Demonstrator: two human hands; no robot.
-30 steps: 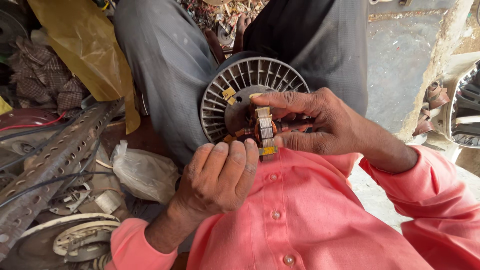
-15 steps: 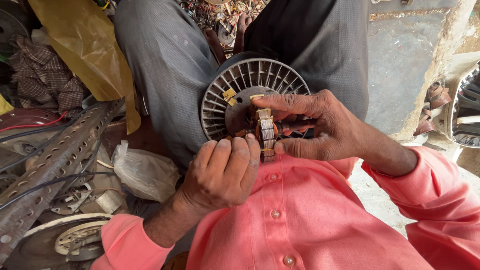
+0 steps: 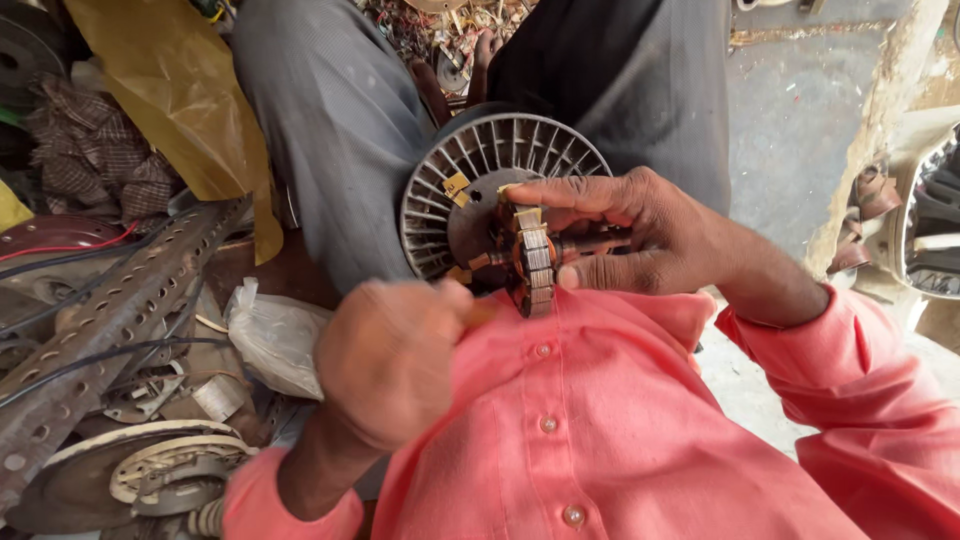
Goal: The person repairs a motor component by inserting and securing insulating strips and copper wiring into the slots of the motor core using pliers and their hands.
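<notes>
My right hand (image 3: pixel 640 240) grips a small motor armature (image 3: pixel 530 258) with copper windings and a steel lamination stack, held close to my chest over my pink shirt. My left hand (image 3: pixel 395 355) is closed in a fist just left of the armature, pinching a thin orange-brown strip or tool (image 3: pixel 483 313) against its lower edge; what it is stays hidden by the fingers. Behind the armature a round grey slotted metal fan cover (image 3: pixel 480 170) rests on my lap between my grey-trousered knees.
A perforated rusty metal angle bar (image 3: pixel 110 320) and black cables lie at left, with a crumpled clear plastic bag (image 3: pixel 275 335), a yellow sheet (image 3: pixel 180 90) and a round metal disc (image 3: pixel 130 475). Scrap parts sit by a concrete ledge (image 3: pixel 880 160) at right.
My left hand has slid down and to the left, turning more into a fist below the armature. The right hand keeps the armature in nearly the same place.
</notes>
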